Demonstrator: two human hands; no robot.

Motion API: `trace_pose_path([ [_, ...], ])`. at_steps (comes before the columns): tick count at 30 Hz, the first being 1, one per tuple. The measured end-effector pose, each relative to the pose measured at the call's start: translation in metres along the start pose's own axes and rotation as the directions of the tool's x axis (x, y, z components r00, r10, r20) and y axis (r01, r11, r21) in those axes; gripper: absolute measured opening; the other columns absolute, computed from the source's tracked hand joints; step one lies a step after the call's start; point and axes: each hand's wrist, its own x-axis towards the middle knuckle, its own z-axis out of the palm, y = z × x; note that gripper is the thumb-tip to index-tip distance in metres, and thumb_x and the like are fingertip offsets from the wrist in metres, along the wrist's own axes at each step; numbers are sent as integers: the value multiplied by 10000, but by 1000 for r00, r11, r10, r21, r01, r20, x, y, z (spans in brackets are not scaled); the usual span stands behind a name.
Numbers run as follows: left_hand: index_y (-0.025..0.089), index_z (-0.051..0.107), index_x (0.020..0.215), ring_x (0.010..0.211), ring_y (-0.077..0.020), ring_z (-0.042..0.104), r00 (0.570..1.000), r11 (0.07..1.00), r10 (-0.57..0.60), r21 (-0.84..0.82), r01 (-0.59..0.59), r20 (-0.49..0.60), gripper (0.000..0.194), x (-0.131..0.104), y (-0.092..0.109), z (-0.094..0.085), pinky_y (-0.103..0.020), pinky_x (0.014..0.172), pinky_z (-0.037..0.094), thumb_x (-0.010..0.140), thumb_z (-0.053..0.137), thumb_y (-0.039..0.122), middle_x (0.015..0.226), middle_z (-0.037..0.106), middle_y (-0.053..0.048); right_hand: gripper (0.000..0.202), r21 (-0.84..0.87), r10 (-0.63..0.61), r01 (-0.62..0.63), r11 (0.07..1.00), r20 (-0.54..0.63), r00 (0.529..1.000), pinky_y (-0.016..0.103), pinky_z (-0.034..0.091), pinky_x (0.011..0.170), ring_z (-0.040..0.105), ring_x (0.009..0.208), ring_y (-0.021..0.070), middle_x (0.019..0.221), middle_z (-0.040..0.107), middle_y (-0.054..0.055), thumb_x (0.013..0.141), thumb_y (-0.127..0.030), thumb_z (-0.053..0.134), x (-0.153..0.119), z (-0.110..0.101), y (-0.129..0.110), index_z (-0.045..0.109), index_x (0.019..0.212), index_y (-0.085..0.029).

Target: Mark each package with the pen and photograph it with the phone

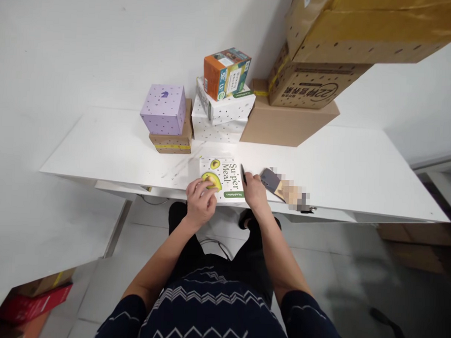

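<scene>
A white box printed with avocados and "Su-per Meal" lies flat at the front edge of the white shelf. My left hand rests on its left front corner, fingers apart over the avocado picture. At the box's right side, my right hand is closed around a slim black pen-like object. Its tip points away from me; its exact kind is too small to make out. Just right of that hand lies a dark, flat, phone-like object, partly blurred out.
Behind the box stand a purple box on a brown carton, white boxes under an orange box, and large stacked cartons at right. Keys lie near the shelf's front edge.
</scene>
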Motion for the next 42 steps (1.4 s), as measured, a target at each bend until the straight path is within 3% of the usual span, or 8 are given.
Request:
trace_pose_path([
  [5, 209, 699, 1028, 1153, -254, 589, 983, 997, 63, 33, -70, 174, 226, 4, 4, -4, -433, 1000, 493, 873, 545, 148, 1098, 690, -87, 475, 18, -42, 41, 999, 4, 999, 342, 466, 748, 629, 845, 263, 1026, 607, 177, 938, -146, 389, 5, 6, 0, 505, 1398, -128],
  [10, 186, 679, 1094, 1155, -276, 568, 970, 990, 85, 90, -108, 227, 269, 4, 6, -7, -434, 1010, 492, 874, 537, 124, 1113, 660, -100, 399, 391, -56, 106, 914, -139, 989, 351, 471, 792, 588, 810, 227, 823, 578, 81, 853, -169, 445, 3, 8, 19, 699, 1162, -164],
  [15, 190, 666, 1138, 1123, -296, 569, 961, 978, 58, 178, -109, 271, 318, 7, 15, -6, -472, 997, 486, 858, 534, 117, 1086, 640, -115, 243, 923, 119, 108, 368, -162, 980, 283, 422, 575, 504, 583, 148, 656, 547, -9, 790, -284, 499, -4, -14, 37, 689, 919, -203],
  [18, 176, 672, 1092, 1098, -300, 569, 967, 968, 31, 233, -92, 253, 253, 11, 25, 0, -479, 999, 471, 881, 535, 154, 1049, 642, -124, 191, 981, 9, 193, -8, -193, 981, 259, 415, 551, 524, 578, 117, 701, 568, -28, 733, -279, 602, -8, -34, 31, 630, 916, -234],
  [20, 169, 674, 1053, 1077, -296, 571, 970, 968, 18, 240, -78, 243, 209, 13, 31, 5, -463, 973, 476, 901, 532, 188, 1049, 650, -126, 241, 971, -81, 217, -100, -226, 971, 255, 446, 582, 553, 610, 104, 759, 594, -32, 708, -267, 698, -11, -43, 19, 593, 924, -253],
  [29, 236, 683, 1084, 1137, -309, 580, 988, 960, 0, 275, -43, 153, 231, 7, 32, 24, -537, 1030, 384, 901, 542, 226, 1122, 697, -93, 364, 953, -104, 236, 188, -220, 970, 258, 460, 527, 560, 526, 127, 601, 567, -56, 903, -610, 451, -8, -30, -29, 488, 944, -251],
  [37, 256, 677, 1095, 1182, -317, 564, 974, 951, -67, 309, -2, 214, 235, 5, 36, 23, -586, 1054, 335, 904, 539, 249, 1162, 697, -93, 269, 913, -80, 257, 316, -244, 966, 297, 546, 674, 658, 715, 166, 757, 659, -1, 831, -446, 582, -6, -2, -45, 544, 976, -223],
  [42, 261, 672, 1102, 1188, -309, 568, 975, 954, -72, 299, 6, 212, 230, 5, 36, 22, -574, 1060, 331, 912, 542, 256, 1169, 699, -82, 212, 809, -65, 267, 524, -275, 959, 287, 512, 642, 634, 631, 165, 700, 642, -17, 900, -450, 504, -3, -2, -41, 512, 913, -239],
])
